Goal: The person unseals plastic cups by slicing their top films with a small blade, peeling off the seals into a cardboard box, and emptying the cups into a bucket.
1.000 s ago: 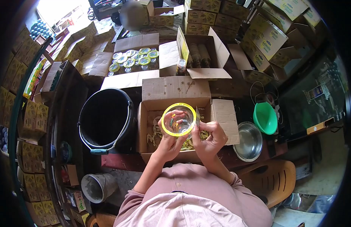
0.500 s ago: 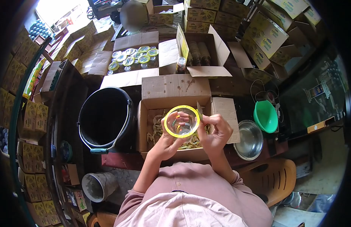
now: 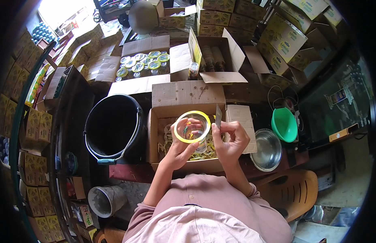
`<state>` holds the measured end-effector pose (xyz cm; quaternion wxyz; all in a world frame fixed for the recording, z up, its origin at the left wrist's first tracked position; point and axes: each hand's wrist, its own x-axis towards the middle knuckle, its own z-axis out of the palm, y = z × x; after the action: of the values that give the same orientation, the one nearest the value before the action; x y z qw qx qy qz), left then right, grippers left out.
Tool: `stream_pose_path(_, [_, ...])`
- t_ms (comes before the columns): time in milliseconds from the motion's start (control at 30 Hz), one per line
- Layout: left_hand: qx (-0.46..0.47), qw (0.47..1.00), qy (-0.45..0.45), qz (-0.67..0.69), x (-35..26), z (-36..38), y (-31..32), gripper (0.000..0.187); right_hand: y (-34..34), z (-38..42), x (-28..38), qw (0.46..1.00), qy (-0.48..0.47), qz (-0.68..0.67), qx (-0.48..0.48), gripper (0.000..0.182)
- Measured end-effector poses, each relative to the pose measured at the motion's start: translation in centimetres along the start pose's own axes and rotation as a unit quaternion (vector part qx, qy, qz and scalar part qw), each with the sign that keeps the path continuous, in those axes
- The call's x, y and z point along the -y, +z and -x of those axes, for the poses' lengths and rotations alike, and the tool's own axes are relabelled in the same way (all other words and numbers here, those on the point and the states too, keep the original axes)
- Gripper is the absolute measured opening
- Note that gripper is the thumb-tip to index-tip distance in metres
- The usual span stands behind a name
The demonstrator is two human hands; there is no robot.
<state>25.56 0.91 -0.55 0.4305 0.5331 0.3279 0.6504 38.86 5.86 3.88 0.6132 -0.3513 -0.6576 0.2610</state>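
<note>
My left hand (image 3: pixel 176 153) is wrapped round a clear jar (image 3: pixel 201 128) with a yellow rim, its mouth tilted up toward me. Fingers show through the jar's wall. In my right hand (image 3: pixel 232 141), a thin flat blade (image 3: pixel 218 116) is pinched between thumb and fingers, upright and just right of the rim, with a small gap between them. Both hands are above an open cardboard box (image 3: pixel 188 92), where curled yellowish strips (image 3: pixel 165 150) lie at the bottom.
A black bucket (image 3: pixel 90 129) stands left of the box. To the right are a metal bowl (image 3: pixel 265 152) and a green bowl (image 3: pixel 284 124). Behind, one carton holds several yellow-rimmed jars (image 3: pixel 144 62); another holds dark-filled bottles (image 3: pixel 214 58). An orange chair (image 3: pixel 295 188) is at lower right.
The jar has shifted slightly left and tilted. The blade, earlier against the rim's right side, is now apart from it and turned so more of its flat face shows.
</note>
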Motion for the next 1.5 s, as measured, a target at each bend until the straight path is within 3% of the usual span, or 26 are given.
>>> stream_pose_path(167, [-0.029, 0.987, 0.054, -0.151, 0.3, 0.1, 0.0, 0.070, 0.2, 0.9, 0.8, 0.999, -0.040, 0.011, 0.002, 0.013])
stream_pose_path(400, [0.018, 0.951, 0.089, -0.294, 0.4, 0.5, -0.6, 0.073, 0.4, 1.3, 0.8, 0.997, -0.078, 0.019, 0.016, 0.015])
stream_pose_path(500, [0.009, 0.969, 0.122, -0.214, 0.1, 0.2, -0.1, 0.077, 0.2, 1.2, 0.9, 0.993, -0.102, 0.063, 0.006, 0.017])
stream_pose_path(800, [0.035, 0.961, 0.134, -0.239, 0.3, 0.2, -0.9, 0.079, 0.0, 0.6, 0.8, 0.982, -0.140, 0.125, 0.015, 0.023])
stream_pose_path(900, [0.047, 0.957, 0.125, -0.259, -0.1, 0.3, -0.9, 0.078, -0.2, -0.1, 0.4, 0.987, -0.129, 0.095, 0.032, 0.023])
stream_pose_path(1033, [0.067, 0.932, 0.108, -0.339, -1.0, 0.0, -1.0, 0.078, -0.2, 0.2, 0.0, 1.000, -0.022, 0.013, 0.013, 0.015])
stream_pose_path(1133, [0.037, 0.961, 0.108, -0.250, -0.2, 0.2, -1.0, 0.078, -0.6, 0.6, -0.2, 0.997, -0.065, 0.026, 0.009, 0.014])
stream_pose_path(1500, [0.055, 0.973, 0.073, -0.211, -0.1, 0.3, -0.8, 0.068, -0.5, 0.8, 0.6, 0.987, -0.109, 0.117, 0.017, 0.020])
